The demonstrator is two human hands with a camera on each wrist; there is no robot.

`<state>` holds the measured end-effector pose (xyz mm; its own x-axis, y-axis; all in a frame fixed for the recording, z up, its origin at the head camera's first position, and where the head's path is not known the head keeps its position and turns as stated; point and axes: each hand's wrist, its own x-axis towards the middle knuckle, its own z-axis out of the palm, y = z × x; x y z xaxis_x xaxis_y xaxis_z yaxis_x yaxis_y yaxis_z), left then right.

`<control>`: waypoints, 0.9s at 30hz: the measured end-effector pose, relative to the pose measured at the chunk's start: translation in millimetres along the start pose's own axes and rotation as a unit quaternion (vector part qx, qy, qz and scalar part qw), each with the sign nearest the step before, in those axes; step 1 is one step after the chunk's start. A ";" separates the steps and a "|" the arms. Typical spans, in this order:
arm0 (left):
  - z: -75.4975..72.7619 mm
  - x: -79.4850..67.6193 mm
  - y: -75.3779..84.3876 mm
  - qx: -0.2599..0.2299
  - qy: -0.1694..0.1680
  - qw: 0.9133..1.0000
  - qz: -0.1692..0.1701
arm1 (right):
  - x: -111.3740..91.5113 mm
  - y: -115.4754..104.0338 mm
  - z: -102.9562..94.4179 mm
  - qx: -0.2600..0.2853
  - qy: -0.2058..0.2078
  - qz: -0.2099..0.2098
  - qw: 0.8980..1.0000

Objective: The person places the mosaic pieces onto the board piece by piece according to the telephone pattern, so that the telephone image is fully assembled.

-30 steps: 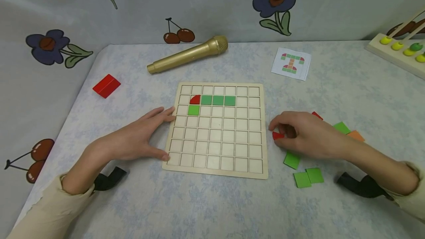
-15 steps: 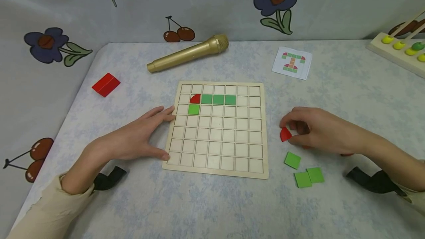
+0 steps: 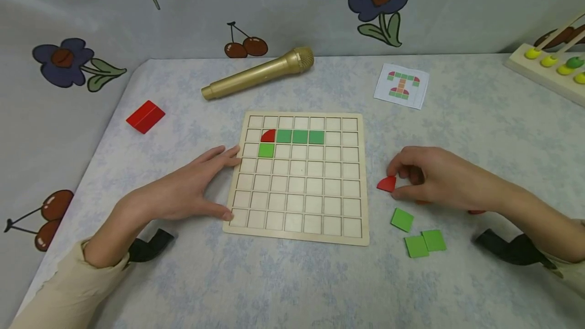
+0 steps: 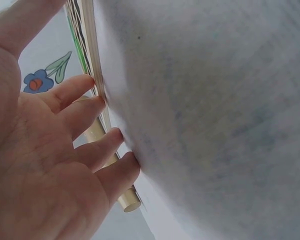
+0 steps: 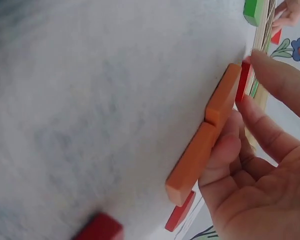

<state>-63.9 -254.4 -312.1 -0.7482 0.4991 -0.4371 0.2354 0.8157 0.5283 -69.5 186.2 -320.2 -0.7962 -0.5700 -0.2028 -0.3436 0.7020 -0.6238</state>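
Observation:
My right hand [image 3: 441, 176] pinches a red quarter-circle tile [image 3: 386, 184] between thumb and fingertips, low over the table, right of the wooden grid board [image 3: 297, 187]. In the right wrist view this red tile [image 5: 244, 80] shows edge-on between the fingertips. My left hand [image 3: 185, 192] rests at the board's left side, fingers spread, fingertips along the edge and thumb by the lower corner. On the board, another red quarter-circle [image 3: 268, 136] and three dark green squares [image 3: 299, 137] form a row. A light green square [image 3: 266, 151] lies beneath that red piece.
Light green squares [image 3: 416, 247] lie below my right hand. Orange tiles [image 5: 190, 165] and more red pieces [image 5: 180, 212] sit beneath it, mostly hidden from the head view. Farther back are a gold microphone [image 3: 258, 75], a pattern card [image 3: 401, 87], a bead toy [image 3: 525, 60] and red blocks [image 3: 145, 117].
My right hand has shifted right, away from the board's edge, and the red quarter-circle has turned in its fingers. The hand now covers the orange tiles. My left hand stays put.

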 end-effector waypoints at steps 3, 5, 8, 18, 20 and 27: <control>0.0 -0.3 0.0 0.000 -0.001 1.000 0.000 | -1.2 1.2 -0.5 0.007 -0.010 -0.010 1.000; -0.2 -0.8 0.3 0.000 -0.002 1.000 0.000 | -1.3 1.6 -0.6 0.010 -0.012 -0.014 1.000; -0.6 -1.1 1.1 0.000 -0.001 1.000 -0.001 | -0.5 1.5 0.0 0.014 -0.014 -0.023 1.000; -0.7 -1.3 2.0 0.005 -0.001 1.000 0.000 | 0.9 -2.8 3.2 0.003 -0.014 -0.063 0.998; -0.9 -1.2 2.2 0.005 -0.001 1.000 0.000 | 1.6 -3.3 3.5 0.000 -0.015 -0.061 0.998; -1.5 -2.5 2.7 0.003 0.005 1.000 0.008 | 2.3 -6.6 4.1 -0.008 -0.002 -0.062 0.998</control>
<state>-62.4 -253.9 -308.5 -0.7501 0.5097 -0.4213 0.2518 0.8092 0.5308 -67.1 178.5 -319.6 -0.7449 -0.6549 -0.1273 -0.4477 0.6321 -0.6325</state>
